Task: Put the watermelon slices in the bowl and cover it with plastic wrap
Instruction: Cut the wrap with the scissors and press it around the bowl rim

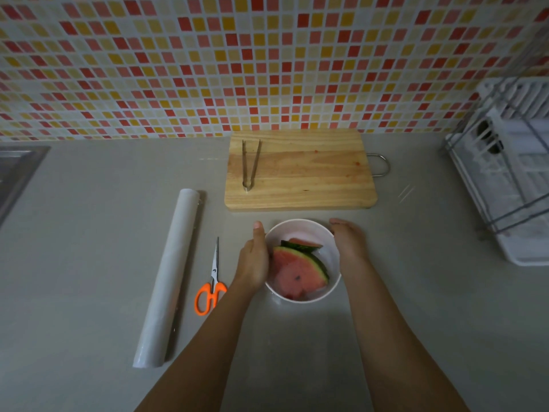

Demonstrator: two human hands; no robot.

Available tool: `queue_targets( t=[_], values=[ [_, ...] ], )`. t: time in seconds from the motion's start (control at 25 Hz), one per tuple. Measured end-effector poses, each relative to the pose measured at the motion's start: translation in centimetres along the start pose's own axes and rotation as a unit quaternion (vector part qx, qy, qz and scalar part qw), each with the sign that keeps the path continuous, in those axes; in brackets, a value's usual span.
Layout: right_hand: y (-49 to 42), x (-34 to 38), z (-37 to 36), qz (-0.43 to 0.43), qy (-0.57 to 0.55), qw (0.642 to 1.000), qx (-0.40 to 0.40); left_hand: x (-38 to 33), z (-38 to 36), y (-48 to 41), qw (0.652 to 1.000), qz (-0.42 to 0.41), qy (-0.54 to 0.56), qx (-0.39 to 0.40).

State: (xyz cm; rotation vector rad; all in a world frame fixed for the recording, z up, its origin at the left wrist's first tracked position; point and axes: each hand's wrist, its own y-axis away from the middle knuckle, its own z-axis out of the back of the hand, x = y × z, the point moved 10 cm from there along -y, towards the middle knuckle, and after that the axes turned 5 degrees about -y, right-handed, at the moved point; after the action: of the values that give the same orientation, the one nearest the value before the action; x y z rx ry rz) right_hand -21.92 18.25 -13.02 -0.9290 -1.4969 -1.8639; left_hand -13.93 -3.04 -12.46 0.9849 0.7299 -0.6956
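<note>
A white bowl [298, 223] stands on the grey counter in front of the cutting board. Two watermelon slices [297, 272] with green rind lie inside it. A faint sheen lies over the bowl's top; I cannot tell whether it is film. My left hand [254, 257] presses its palm against the bowl's left side, thumb up. My right hand [349, 240] curves around the bowl's right side. A roll of plastic wrap [169, 275] lies on the counter to the left, apart from both hands.
Orange-handled scissors [211, 281] lie between the roll and the bowl. Behind the bowl is a wooden cutting board [300, 173] with metal tongs [250, 165] on it. A white dish rack [511, 173] stands at the right, a sink edge [15, 173] at the far left.
</note>
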Motion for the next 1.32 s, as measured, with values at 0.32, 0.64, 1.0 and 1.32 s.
queue_targets(
  t=[0.32, 0.64, 1.0, 1.32],
  values=[
    [0.9, -0.9, 4.6, -0.059, -0.175, 0.979, -0.080, -0.8, 0.7, 0.1, 0.997, -0.014, -0.071, -0.015],
    [6.9, 5.4, 4.5, 0.344, -0.149, 0.927, 0.028, -1.0, 0.0, 0.2, 0.993, -0.026, 0.116, 0.029],
    [6.7, 1.1, -0.8, 0.315, -0.012, 0.938, 0.141, -1.2, -1.5, 1.4, 0.967, -0.095, 0.235, 0.039],
    [5.1, -0.7, 0.3, 0.180, 0.071, 0.980, 0.041, -1.7, -0.6, 1.3, 0.982, -0.113, 0.151, 0.004]
  ],
)
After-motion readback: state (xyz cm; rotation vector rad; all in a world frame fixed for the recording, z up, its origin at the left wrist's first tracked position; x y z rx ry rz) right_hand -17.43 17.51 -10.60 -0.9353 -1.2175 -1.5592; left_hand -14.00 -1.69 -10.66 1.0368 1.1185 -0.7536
